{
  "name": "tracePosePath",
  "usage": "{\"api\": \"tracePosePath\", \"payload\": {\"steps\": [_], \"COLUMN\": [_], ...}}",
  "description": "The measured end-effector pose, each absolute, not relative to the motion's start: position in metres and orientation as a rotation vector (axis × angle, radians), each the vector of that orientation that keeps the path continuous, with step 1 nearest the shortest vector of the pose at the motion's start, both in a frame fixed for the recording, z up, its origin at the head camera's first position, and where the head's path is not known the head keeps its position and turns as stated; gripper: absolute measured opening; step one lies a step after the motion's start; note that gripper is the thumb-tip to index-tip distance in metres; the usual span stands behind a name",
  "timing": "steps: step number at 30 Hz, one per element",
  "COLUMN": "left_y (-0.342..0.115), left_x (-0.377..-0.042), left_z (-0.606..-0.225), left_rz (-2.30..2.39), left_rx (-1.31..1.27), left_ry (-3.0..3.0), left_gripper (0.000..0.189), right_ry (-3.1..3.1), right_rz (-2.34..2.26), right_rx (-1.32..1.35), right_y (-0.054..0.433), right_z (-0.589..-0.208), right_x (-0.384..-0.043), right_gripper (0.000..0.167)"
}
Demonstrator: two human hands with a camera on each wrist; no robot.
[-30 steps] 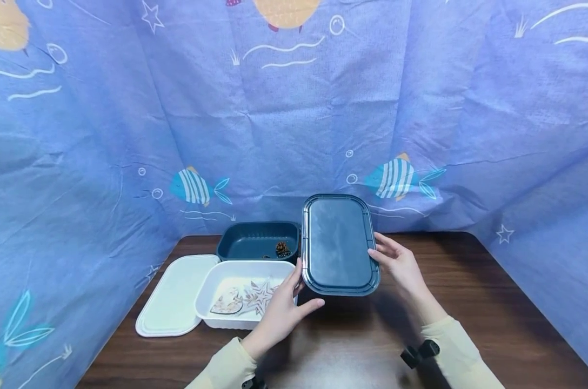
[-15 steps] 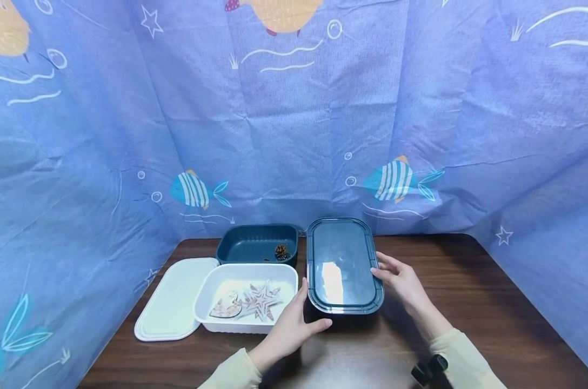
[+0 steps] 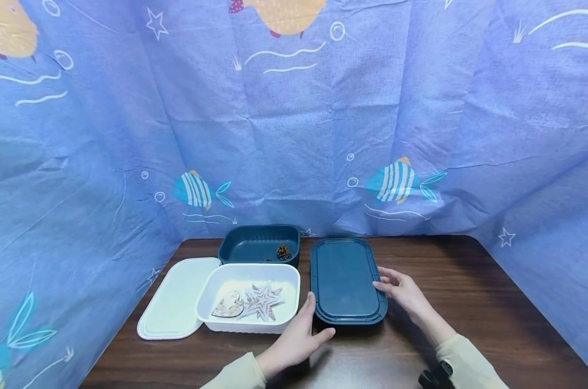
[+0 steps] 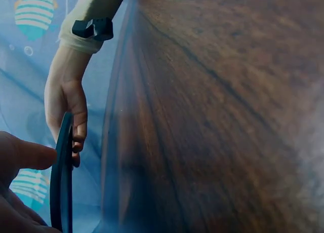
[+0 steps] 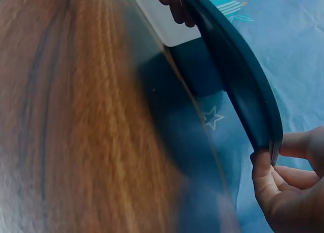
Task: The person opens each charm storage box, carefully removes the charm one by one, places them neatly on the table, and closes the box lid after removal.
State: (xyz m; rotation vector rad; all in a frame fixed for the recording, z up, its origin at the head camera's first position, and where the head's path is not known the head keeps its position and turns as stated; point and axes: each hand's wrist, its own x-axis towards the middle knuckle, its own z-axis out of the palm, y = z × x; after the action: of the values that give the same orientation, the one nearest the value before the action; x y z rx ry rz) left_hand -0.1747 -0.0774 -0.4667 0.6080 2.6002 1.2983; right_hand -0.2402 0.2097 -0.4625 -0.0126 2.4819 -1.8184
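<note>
A dark blue rectangular lid (image 3: 347, 281) is held level, low over the brown table, between both hands. My right hand (image 3: 403, 294) pinches its right edge, with the thumb on one face and the fingers on the other in the right wrist view. At the near left corner my left hand (image 3: 299, 337) holds the lid's edge; its fingers (image 5: 175, 7) show under the lid in the right wrist view. Just left of that hand stands a white container (image 3: 226, 324) holding a pale star ornament (image 3: 263, 301) and a heart-shaped piece (image 3: 228, 306).
Behind the white container sits a dark blue container (image 3: 245, 248) with a pinecone (image 3: 283, 251) in its right end. A white lid (image 3: 177, 297) lies at the left. The wooden table (image 3: 449, 292) ends at a blue fish-patterned curtain (image 3: 294, 135).
Both hands have lowered the dark blue lid toward the table and brought it nearer the person. It was tilted up before and is flatter now. The containers have stayed put.
</note>
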Motion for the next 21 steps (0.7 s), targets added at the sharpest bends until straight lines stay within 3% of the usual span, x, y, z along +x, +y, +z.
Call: {"api": "tracePosePath", "payload": {"steps": [21], "left_y": [-0.072], "left_x": [-0.182], "left_z": [-0.484], "left_rz": [1.078], "left_rx": [0.629], "left_ry": [2.678], "left_gripper": [0.071], "right_ry": [2.433], "right_rz": [-1.724], "right_rx": [-0.044], "right_y": [0.212], "right_z": [-0.479], "right_x": [-0.25], "right_gripper": [0.061]}}
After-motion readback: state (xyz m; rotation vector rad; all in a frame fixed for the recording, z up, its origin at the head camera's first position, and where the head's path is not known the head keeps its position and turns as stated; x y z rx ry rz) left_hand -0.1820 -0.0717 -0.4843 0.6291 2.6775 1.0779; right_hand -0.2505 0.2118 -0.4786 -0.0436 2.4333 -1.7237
